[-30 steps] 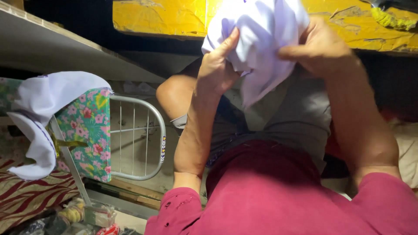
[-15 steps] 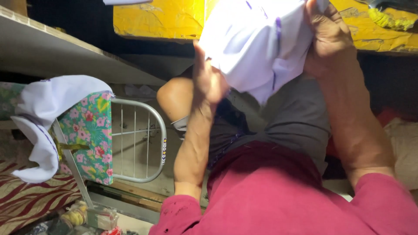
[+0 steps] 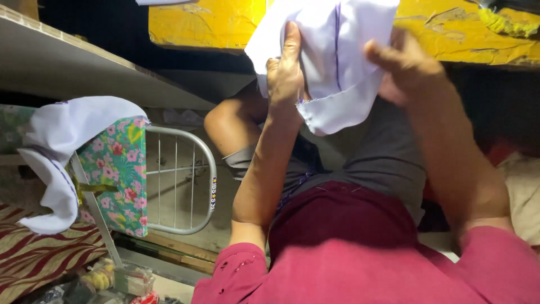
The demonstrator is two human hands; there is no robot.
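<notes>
Both hands hold a white cloth piece (image 3: 332, 62) raised before a yellow board (image 3: 208, 22), the left hand (image 3: 285, 73) gripping its hemmed edge, the blurred right hand (image 3: 408, 67) seemingly pinching it.

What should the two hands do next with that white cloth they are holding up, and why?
Probably pinch the white cloth piece with the purple stitched line at its free lower corner and pull it flat. The left hand grips one edge with the thumb up, the right hand holds the other side, blurred, and the cloth between them hangs bunched and folded, so its seam is hard to see.
</notes>
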